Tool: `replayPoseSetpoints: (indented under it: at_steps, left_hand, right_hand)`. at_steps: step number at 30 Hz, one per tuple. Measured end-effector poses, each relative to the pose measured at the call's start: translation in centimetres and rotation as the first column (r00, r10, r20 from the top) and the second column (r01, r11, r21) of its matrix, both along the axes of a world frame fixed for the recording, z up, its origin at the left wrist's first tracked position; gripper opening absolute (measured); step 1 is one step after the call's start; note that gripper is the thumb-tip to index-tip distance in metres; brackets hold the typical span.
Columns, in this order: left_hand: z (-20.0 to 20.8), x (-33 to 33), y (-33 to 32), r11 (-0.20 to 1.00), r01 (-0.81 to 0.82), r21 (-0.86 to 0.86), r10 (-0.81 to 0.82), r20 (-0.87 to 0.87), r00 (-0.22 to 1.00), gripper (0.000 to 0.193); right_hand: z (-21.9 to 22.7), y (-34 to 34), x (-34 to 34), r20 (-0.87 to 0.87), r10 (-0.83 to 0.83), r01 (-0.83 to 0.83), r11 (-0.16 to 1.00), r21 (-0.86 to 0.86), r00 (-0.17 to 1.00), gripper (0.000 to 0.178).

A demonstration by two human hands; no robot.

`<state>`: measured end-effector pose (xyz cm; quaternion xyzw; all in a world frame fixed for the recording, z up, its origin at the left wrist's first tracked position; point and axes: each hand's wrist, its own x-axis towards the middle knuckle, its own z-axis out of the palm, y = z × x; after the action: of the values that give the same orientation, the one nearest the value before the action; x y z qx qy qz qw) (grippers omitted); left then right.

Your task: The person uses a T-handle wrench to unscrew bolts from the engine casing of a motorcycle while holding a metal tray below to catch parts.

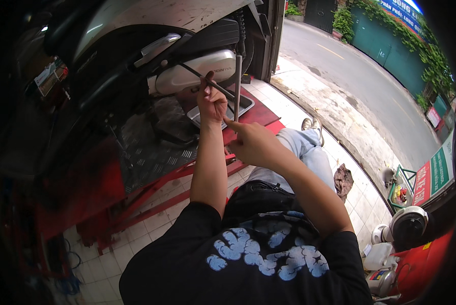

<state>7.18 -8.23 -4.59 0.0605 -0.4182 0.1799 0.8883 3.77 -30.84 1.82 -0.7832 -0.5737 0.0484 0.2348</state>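
My left hand point(212, 101) is raised palm toward me, in front of the scooter's silver engine cover point(197, 72). One darkened finger reaches up while the others curl in; whether they hold something small, I cannot make out. Behind that hand a thin dark bar point(188, 69) runs slantwise across the cover. My right hand point(251, 144) holds nothing I can see. Its index finger is stretched out, with the tip at the heel of my left hand, and its other fingers are partly bent. Below the engine a metal tray point(245, 104) lies on the red lift platform point(266, 114).
An upright metal post point(238, 76) stands just beyond my hands. The dark scooter body point(111, 66) fills the upper left. A brown rag point(343, 180) lies on white tiles by my leg. White containers point(378, 256) stand at lower right, and a road point(350, 66) runs outside.
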Motion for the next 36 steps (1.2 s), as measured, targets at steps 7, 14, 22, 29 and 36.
replayPoseSetpoints:
  at_steps: [7,14,22,29,36]
  left_hand:
    - [-0.7,0.7,0.5,0.998,0.037,-0.050,-0.036,0.014,0.999,0.047]
    - [-0.8,0.2,1.6,0.998,0.049,-0.027,-0.046,0.086,0.995,0.049]
    - [-0.4,0.2,1.4,0.995,0.051,-0.084,-0.044,0.083,0.996,0.047]
    - [-1.0,0.1,2.3,0.999,0.010,-0.034,-0.007,0.087,0.996,0.047]
    - [-1.0,0.8,2.4,0.998,-0.004,-0.057,0.008,0.060,0.998,0.047]
  right_hand:
    - [3.4,-0.1,2.3,-0.244,-0.006,0.100,0.921,0.377,0.970,0.061]
    - [0.8,-0.1,-1.3,0.036,0.070,-0.071,0.997,0.036,0.997,0.064]
    - [3.1,-0.3,2.1,-0.133,-0.019,0.077,0.891,0.448,0.991,0.065]
    - [0.4,-0.4,-1.9,0.020,0.123,-0.124,0.992,0.025,0.992,0.078]
    - [-1.1,-1.3,3.3,-0.158,-0.075,0.126,0.929,0.348,0.985,0.067]
